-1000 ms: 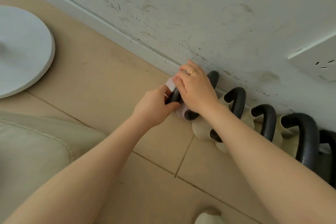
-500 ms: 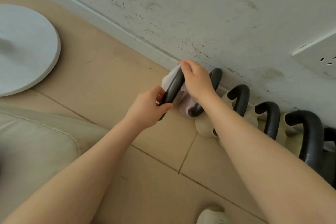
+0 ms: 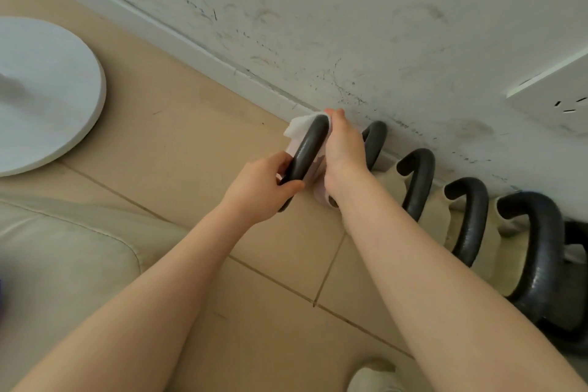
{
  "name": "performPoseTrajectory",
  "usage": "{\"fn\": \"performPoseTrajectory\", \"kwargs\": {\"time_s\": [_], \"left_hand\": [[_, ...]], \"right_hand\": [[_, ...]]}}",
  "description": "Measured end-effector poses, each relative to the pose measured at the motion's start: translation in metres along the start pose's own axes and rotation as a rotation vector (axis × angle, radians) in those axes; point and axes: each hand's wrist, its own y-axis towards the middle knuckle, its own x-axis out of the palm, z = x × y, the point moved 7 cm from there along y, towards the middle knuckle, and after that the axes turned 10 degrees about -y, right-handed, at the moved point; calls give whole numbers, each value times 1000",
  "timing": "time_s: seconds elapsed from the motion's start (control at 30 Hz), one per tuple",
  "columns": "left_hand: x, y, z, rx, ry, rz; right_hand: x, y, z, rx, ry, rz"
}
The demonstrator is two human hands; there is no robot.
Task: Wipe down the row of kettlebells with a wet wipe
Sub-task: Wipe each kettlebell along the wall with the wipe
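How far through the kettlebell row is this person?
Done: nothing visibly finished. In hand: the first kettlebell, handle gripped by the left hand while the right hand presses the wet wipe to it. Left: the other kettlebells along the wall.

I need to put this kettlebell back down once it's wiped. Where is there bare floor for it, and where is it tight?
Bare tile lies open between the white round base, the baseboard and the left hand. More shows between the forearms, toward the cushion. It is crowded right of the right hand, where the kettlebells stand close along the wall.
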Motion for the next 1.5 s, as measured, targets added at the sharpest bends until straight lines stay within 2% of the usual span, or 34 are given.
{"fn": "performPoseTrajectory", "kwargs": {"time_s": [0.07, 0.17, 0.27, 0.3, 0.37, 0.4, 0.5, 0.67, 0.83, 0.97, 1.07, 1.27, 1.37, 1.5], "left_hand": [[0, 1, 0, -4, 2, -3], [4, 0, -2, -12, -7, 0], [8, 0, -2, -11, 7, 23], [9, 0, -1, -6, 11, 32], [11, 2, 1, 13, 34, 41], [12, 2, 3, 18, 50, 44], [15, 4, 6, 16, 83, 57], [11, 11, 16, 36, 103, 82], [9, 25, 29, 21, 72, 68], [11, 27, 34, 23, 61, 64], [9, 30, 31, 7, 40, 85], [11, 40, 33, 32, 22, 100], [12, 42, 32, 18, -12, 118], [13, 46, 32, 7, 55, 107]], "right_hand": [[-4, -3, -12, -272, -207, 71], [-4, -15, -32, -703, -647, 149], [10, -15, -32, -909, -1130, 70], [13, -19, -30, -1030, -1280, 51], [16, -27, -26, -1278, -1534, 38], [14, -27, -25, -1323, -1603, 24], [5, -20, -33, -1197, -1550, 72], [9, -15, -22, -912, -1366, 11], [5, -1, -21, -493, -840, 24], [-4, 3, -18, -237, -502, 89], [0, -5, 9, 21, -221, 6], [-7, 8, -7, 90, -73, 2], [-7, 1, -2, 38, -228, 0], [-17, 3, 4, -73, -287, 36]]}}
